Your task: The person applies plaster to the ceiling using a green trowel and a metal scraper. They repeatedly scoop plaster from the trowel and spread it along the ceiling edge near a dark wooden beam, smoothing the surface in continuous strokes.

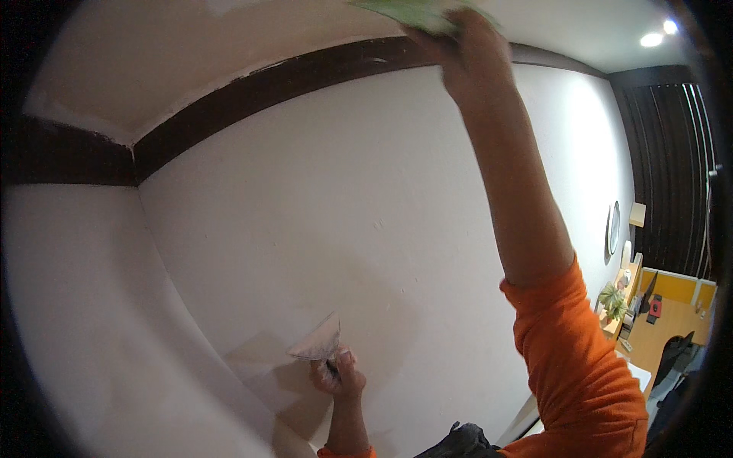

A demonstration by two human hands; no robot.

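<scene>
**One head-worn fisheye, tilted up at the wall corner**

There is a single view, from the person's head, facing a white wall (pixel 343 229) at close range and angled upward, so the dark band (pixel 305 72) under the ceiling (pixel 153 53) arcs across the top. Both forearms enter from the lower edge. At the right rim the room falls away to a distant bench (pixel 664 328) and dark blinds (pixel 672 153).

We see no packages, labels or signs; only a dark, flat monitor screen (pixel 648 294) (viewed edge-on, its face unreadable) stands on the wooden desk (pixel 664 336), just right of the potted plant (pixel 613 301) there.
</scene>
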